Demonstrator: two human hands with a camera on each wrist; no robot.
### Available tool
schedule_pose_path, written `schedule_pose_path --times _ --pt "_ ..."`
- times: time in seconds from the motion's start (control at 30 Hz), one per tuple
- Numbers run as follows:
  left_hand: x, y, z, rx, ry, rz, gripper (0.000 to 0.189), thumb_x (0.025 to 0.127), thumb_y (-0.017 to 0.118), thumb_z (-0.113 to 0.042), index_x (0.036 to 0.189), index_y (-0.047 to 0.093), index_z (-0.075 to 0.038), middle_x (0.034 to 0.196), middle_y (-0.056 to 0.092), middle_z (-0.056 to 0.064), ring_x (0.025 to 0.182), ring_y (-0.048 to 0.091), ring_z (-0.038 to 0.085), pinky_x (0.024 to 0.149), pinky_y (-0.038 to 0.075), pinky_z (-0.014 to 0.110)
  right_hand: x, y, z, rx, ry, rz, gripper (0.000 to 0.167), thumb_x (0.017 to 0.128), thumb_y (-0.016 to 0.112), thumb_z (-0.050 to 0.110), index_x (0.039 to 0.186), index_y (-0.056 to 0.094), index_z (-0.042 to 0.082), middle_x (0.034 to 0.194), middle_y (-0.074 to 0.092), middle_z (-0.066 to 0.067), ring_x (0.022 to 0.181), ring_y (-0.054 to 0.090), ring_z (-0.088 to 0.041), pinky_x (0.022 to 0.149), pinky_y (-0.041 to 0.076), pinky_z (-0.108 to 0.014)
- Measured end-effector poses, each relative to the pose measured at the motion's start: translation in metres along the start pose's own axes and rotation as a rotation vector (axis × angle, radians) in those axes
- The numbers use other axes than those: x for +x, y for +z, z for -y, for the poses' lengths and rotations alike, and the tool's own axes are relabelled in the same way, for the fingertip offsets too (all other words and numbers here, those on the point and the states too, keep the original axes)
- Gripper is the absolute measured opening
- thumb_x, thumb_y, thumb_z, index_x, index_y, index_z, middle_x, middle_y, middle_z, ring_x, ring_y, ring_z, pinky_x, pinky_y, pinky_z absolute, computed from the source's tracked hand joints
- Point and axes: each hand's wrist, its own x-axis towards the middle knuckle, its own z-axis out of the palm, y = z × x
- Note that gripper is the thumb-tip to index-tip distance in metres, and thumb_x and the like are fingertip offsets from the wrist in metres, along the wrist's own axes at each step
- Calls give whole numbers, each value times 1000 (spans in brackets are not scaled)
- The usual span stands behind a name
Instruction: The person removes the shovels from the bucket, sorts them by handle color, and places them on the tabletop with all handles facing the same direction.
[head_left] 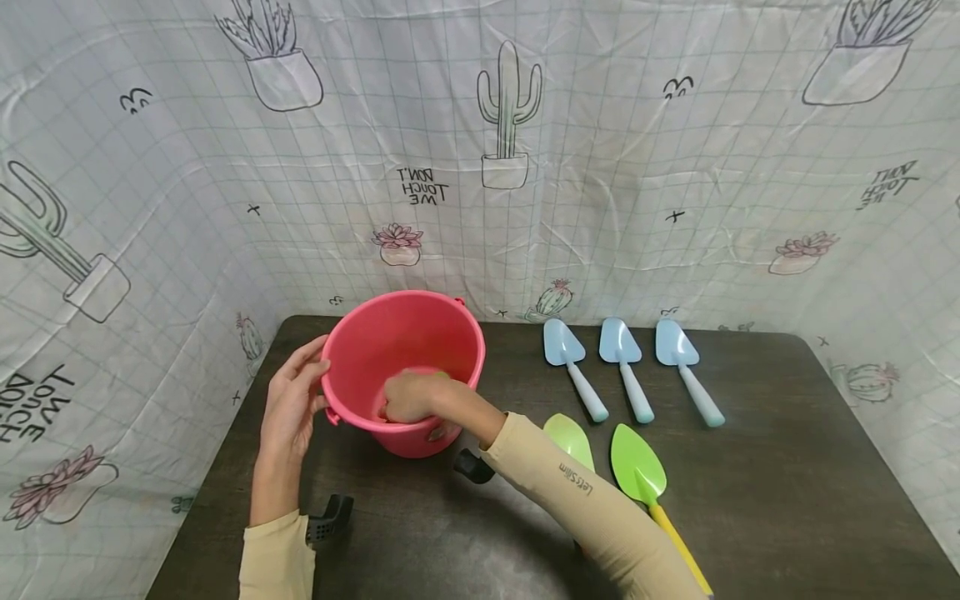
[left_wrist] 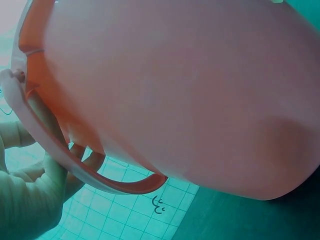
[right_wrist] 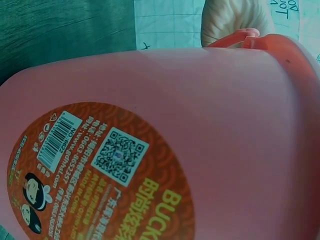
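Note:
A pink plastic bucket (head_left: 408,321) leans with its mouth toward me on the left of the table. My left hand (head_left: 288,400) grips its rim at the left side; in the left wrist view, the fingers (left_wrist: 52,170) are at the rim beside the bucket's handle (left_wrist: 75,165). Down inside the bucket is my right hand (head_left: 412,397), its fingers bent and mostly hidden. A bit of green shows just behind that hand, too small to identify. The right wrist view is filled by the bucket's outer wall (right_wrist: 225,125) with a round printed label (right_wrist: 100,175).
Three light blue trowels, the left one (head_left: 573,367), the middle one (head_left: 626,367) and the right one (head_left: 686,371), lie at the back right. A green trowel with a yellow handle (head_left: 637,467) lies nearer. Another pale green trowel (head_left: 568,437) is partly under my right forearm.

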Motion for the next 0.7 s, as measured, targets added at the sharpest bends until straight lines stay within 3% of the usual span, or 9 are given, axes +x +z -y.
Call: schedule_pose_path --times 0.07,0.17,0.2,0.23,0.3,0.57,0.7 --pt "0 0 -1 -4 -5 0 44 106 52 -9 150 50 -5 129 58 8 98 71 15 68 60 20 -10 -6 8 -24 34 -22 22 98 65 22 78 66 13 65 58 -1 56 58 -17 52 50 -28" --pt "1 1 -3 -9 -9 2 43 106 52 -9 150 50 -6 129 58 8 100 70 16 68 60 20 0 0 -1 -39 35 -35 17 96 63 17 79 64 14 63 57 -1 53 57 -16 51 50 -28" --pt "1 1 -3 -9 -10 4 44 106 52 -9 150 50 -6 129 58 8 100 70 16 68 60 20 12 8 -10 -46 28 -40 16 95 63 17 79 63 16 63 57 0 53 58 -16 50 50 -29" --pt "1 1 -3 -7 -11 5 44 106 52 -10 150 50 -6 129 58 8 100 70 16 68 61 20 -5 -3 1 -49 32 -36 15 94 63 15 80 63 15 63 57 0 54 57 -16 52 51 -28" --pt "2 2 -3 -6 -11 7 44 106 52 -10 150 50 -5 129 58 8 100 70 16 68 60 20 14 6 -13 -42 25 -18 15 93 65 18 79 62 19 64 58 1 54 58 -16 53 52 -29" --pt "3 1 -3 0 -10 4 45 106 53 -10 150 50 -5 130 57 9 104 70 18 67 61 20 25 11 -20 -54 19 -7 18 92 67 21 75 62 19 65 58 1 56 59 -16 54 53 -31" --pt "2 0 -3 1 -17 7 43 106 52 -10 150 50 -6 130 57 9 103 70 19 69 61 21 30 17 -24 -65 37 37 20 96 65 27 78 61 20 68 58 2 57 58 -17 53 50 -30"
